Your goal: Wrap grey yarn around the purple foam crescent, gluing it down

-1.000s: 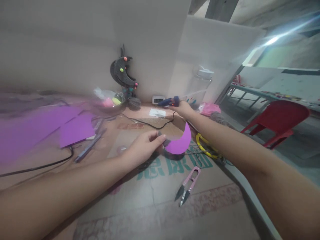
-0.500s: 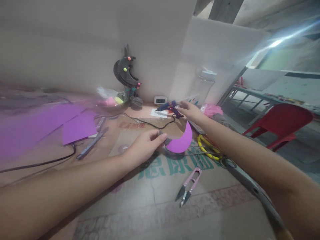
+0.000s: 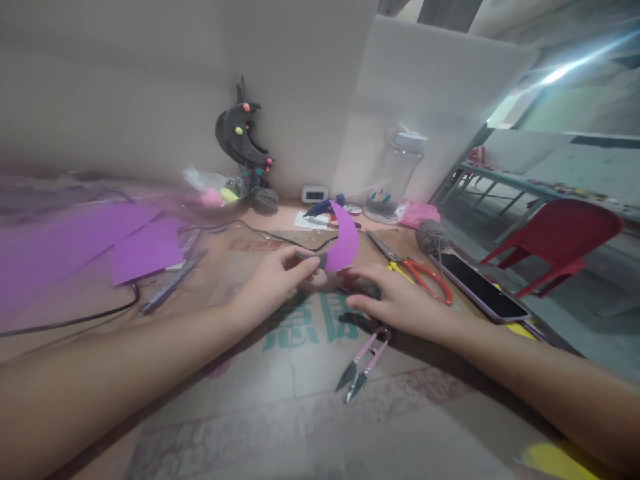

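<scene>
My left hand [image 3: 277,277] pinches the grey yarn-wrapped end of a purple paper crescent [image 3: 345,240], raised over the cardboard on the table. The crescent's bare tip points upward. Just right of its lower edge is my right hand [image 3: 400,300], thumb and fingers apart; something dark grey under its fingers is partly hidden. Pink-handled thread snips [image 3: 365,363] lie open just below that hand. Behind the crescent, a blue glue gun [image 3: 320,208] rests by a white card [image 3: 307,221], partly covered by the crescent.
Orange-handled scissors [image 3: 425,277], a phone [image 3: 483,287] and a grey yarn ball [image 3: 433,239] lie to the right. A clear bottle [image 3: 395,173] and small clock [image 3: 315,194] stand at the back. Purple sheets [image 3: 147,250] and a pen [image 3: 173,283] are left. A dark crescent ornament [image 3: 240,137] stands against the wall.
My right hand has left the glue gun and come down toward me, beside the crescent. My left hand has turned the crescent more upright and shifted it slightly left.
</scene>
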The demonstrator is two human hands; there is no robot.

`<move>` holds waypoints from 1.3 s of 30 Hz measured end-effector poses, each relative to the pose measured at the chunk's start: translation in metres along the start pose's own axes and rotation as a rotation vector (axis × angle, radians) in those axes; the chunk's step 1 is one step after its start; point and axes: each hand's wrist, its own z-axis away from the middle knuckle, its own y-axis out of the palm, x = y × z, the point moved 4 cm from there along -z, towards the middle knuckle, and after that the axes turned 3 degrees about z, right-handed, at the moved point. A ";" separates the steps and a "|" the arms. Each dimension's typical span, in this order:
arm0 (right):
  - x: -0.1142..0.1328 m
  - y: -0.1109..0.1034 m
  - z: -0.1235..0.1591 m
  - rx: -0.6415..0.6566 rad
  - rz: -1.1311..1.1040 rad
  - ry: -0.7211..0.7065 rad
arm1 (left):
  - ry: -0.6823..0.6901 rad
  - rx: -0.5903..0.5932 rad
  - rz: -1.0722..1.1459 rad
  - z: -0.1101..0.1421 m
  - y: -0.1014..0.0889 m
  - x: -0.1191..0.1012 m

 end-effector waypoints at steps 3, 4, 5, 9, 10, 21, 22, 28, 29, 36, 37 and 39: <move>0.013 0.010 0.001 0.006 0.074 -0.101 | -0.002 -0.007 -0.039 0.001 0.000 -0.003; 0.019 0.012 0.000 0.001 0.099 -0.131 | -0.004 -0.008 -0.052 0.001 -0.001 -0.003; 0.024 0.015 -0.002 0.006 0.121 -0.155 | -0.004 -0.008 -0.063 0.001 -0.001 -0.003; 0.044 0.021 -0.007 0.105 0.249 -0.232 | 0.009 0.007 -0.093 0.000 -0.001 0.000; 0.049 0.020 -0.007 0.120 0.304 -0.278 | 0.015 0.014 -0.100 0.000 0.000 0.000; 0.036 -0.036 -0.009 -0.303 0.500 -0.318 | -0.052 0.081 -0.191 0.006 0.005 -0.002; 0.035 -0.037 -0.011 -0.302 0.461 -0.290 | -0.069 0.087 -0.175 0.006 0.005 -0.001; 0.038 -0.041 -0.013 -0.200 0.566 -0.352 | -0.102 0.119 -0.098 0.008 0.007 0.002; 0.039 -0.042 -0.012 -0.177 0.616 -0.384 | -0.098 0.122 -0.096 0.008 0.007 0.002; 0.044 -0.044 -0.003 -0.098 0.876 -0.529 | -0.072 0.125 -0.107 0.007 0.006 0.001; 0.046 -0.043 -0.002 -0.087 0.896 -0.547 | -0.079 0.131 -0.103 0.006 0.007 0.002; 0.050 -0.041 0.000 -0.067 0.917 -0.580 | -0.087 0.142 -0.104 0.006 0.007 0.003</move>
